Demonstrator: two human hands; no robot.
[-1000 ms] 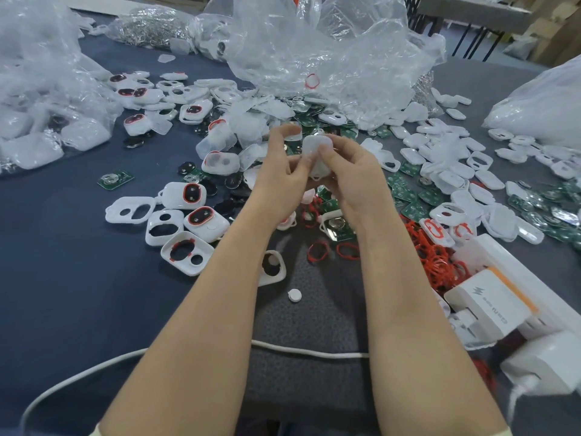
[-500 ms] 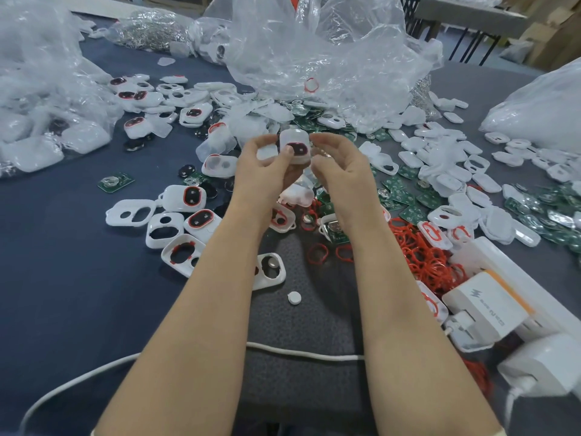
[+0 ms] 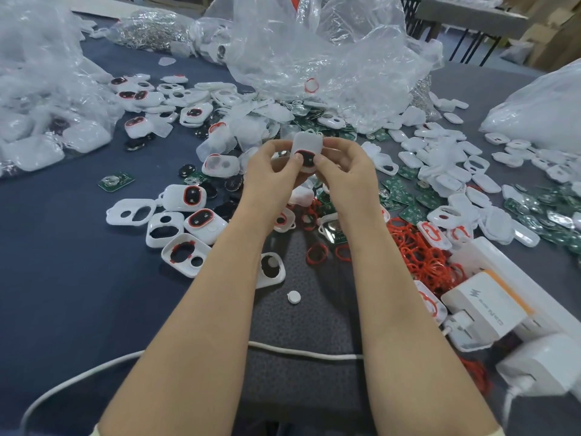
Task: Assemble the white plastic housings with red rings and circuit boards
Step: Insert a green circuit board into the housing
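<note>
Worktop (image 3: 63, 278) is covered in dark blue-grey cloth. A darker grey mat (image 3: 298, 322) lies at near centre, crossed by a white cable (image 3: 301, 354). Both bare forearms reach out over the mat.

Left hand (image 3: 270, 174) and right hand (image 3: 345, 176) pinch one white housing (image 3: 308, 141) between them, raised above the clutter at mid-table. Both thumbs press its near face beside a dark opening edged by a red ring (image 3: 305, 150), and the fingers curl behind it.

Left of the arms: assembled housings (image 3: 195, 196) with red-rimmed windows, empty housing frames (image 3: 130, 212), and a lone circuit board (image 3: 115, 181) set apart on bare cloth. On the mat: a small white disc (image 3: 294, 297).

Right of the arms: a heap of loose red rings (image 3: 421, 253), scattered green circuit boards (image 3: 405, 196), and many white shells (image 3: 440, 158). At the near right edge a white charger (image 3: 484, 306) with an orange side lies just beside a white power strip (image 3: 515, 272).

Far side: crumpled clear plastic bags (image 3: 314, 51) are piled at centre, with more at the left and right edges. A bag of small metal parts (image 3: 151, 29) lies at the back left.

Room beyond: a second table (image 3: 465, 14) on black legs, and cardboard boxes (image 3: 556, 33) at the far right.
</note>
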